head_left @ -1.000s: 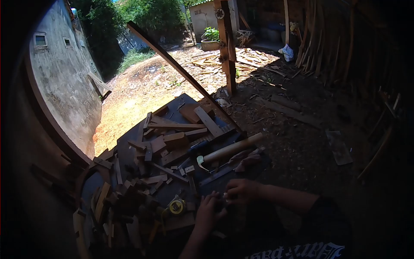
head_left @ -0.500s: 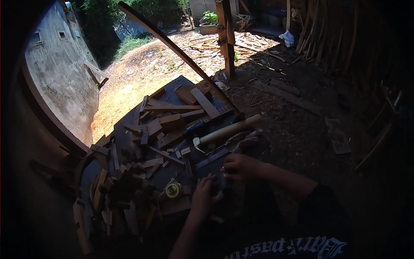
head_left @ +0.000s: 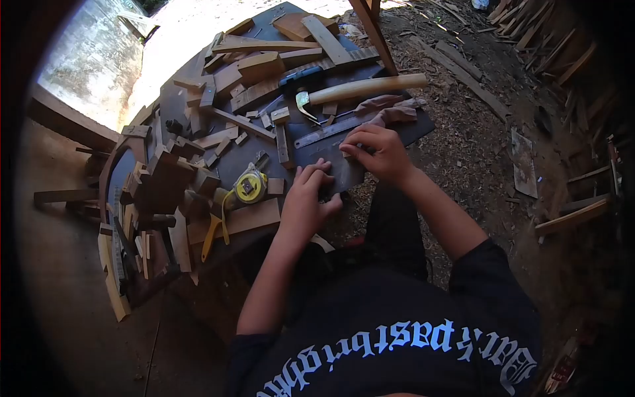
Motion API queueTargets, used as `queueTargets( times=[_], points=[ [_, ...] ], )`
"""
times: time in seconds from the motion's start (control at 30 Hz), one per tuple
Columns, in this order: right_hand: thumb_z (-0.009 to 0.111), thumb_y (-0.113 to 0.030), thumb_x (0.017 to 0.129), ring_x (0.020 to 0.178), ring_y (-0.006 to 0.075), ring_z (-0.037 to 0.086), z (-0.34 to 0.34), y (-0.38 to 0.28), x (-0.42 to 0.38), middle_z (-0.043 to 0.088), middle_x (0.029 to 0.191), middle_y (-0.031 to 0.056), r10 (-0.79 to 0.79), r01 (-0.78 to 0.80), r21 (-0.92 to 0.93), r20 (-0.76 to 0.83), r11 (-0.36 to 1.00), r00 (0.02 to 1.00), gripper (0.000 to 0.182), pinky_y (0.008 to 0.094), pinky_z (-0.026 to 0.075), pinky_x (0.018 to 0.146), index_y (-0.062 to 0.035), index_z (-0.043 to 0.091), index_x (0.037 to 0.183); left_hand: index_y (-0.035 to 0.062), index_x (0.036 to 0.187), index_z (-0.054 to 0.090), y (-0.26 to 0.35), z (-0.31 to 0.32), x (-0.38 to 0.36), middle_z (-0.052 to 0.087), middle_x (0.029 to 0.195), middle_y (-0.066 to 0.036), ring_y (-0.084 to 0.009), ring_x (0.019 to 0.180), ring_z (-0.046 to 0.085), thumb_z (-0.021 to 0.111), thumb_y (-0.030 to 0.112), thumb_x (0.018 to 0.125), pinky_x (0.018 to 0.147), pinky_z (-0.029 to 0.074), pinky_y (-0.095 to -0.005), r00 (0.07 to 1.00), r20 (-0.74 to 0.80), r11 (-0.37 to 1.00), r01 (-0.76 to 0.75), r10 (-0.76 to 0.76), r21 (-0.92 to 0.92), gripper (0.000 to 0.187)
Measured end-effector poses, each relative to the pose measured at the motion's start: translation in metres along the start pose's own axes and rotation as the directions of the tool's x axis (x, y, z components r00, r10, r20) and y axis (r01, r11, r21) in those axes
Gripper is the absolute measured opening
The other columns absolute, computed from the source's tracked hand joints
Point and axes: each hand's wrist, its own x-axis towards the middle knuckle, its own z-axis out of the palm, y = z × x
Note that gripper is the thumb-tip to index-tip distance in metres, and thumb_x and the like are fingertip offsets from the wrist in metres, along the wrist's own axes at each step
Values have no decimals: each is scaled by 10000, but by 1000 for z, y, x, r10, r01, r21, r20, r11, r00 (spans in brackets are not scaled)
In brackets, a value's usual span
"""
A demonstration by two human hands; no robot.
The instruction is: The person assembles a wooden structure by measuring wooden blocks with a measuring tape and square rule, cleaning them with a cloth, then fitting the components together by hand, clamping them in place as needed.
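Observation:
My left hand (head_left: 308, 202) rests at the near edge of the dark tabletop (head_left: 254, 152), its thumb apart from its bent fingers. A dark gap shows between thumb and fingers, with nothing plainly held. My right hand (head_left: 380, 153) is closed in a pinch just right of it, over the table edge. A small pale bit shows at its fingertips, too small to name. Beyond the right hand lie a metal ruler (head_left: 324, 135), a crumpled cloth (head_left: 395, 112) and a claw hammer (head_left: 370, 87) with a wooden handle. Left of my left hand is a yellow tape measure (head_left: 251, 188).
Wood blocks (head_left: 260, 67) and offcuts crowd the table's far and left sides. A yellow-handled tool (head_left: 211, 237) lies near the front edge. A wooden post (head_left: 374, 36) rises behind the hammer. Shavings cover the ground (head_left: 456, 145) to the right, with a board (head_left: 523, 162) on it.
My view has tilted down, so the table and both hands appear higher and brighter, and my shirt shows more. Both hands keep nearly the same pose beside each other.

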Motion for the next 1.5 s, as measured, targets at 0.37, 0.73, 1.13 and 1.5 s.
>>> queueTargets(
  times=[0.37, 0.73, 1.13, 1.5],
  points=[
    [884, -94, 819, 863, 282, 705, -6, -22, -10, 700, 953, 117, -12, 22, -28, 316, 999, 949, 299, 390, 563, 774, -34, 709, 1053, -20, 1051, 676, -5, 3, -1, 665, 1338, -145, -359, 1396, 571, 814, 89, 777, 1227, 390, -552, 1000, -29, 1000, -13, 13, -8, 325],
    [826, -44, 825, 901, 303, 692, -4, -11, 16, 713, 975, 139, -70, 102, -76, 346, 992, 936, 207, 403, 560, 805, -22, 676, 966, -30, 1032, 679, 0, -1, 0, 677, 1301, -158, -367, 1344, 606, 812, 77, 776, 1127, 486, -470, 999, -53, 1000, 9, -10, -19, 307],
    [843, -54, 798, 899, 298, 689, -4, 8, 39, 722, 1000, 128, -12, 73, -205, 285, 976, 958, 241, 407, 553, 797, -38, 656, 949, -32, 1012, 668, -2, -8, 6, 685, 1276, -151, -376, 1243, 656, 837, 97, 753, 1014, 548, -442, 999, -1, 999, 37, -37, -37, 335],
    [844, -79, 803, 859, 277, 656, 9, 6, 21, 695, 907, 111, -129, 165, -108, 281, 980, 951, 201, 392, 518, 754, -49, 684, 921, -39, 1057, 679, -5, -6, 5, 673, 1296, -162, -378, 1221, 646, 853, 136, 738, 1039, 545, -444, 999, 13, 999, 34, -33, -38, 404]
  ],
)
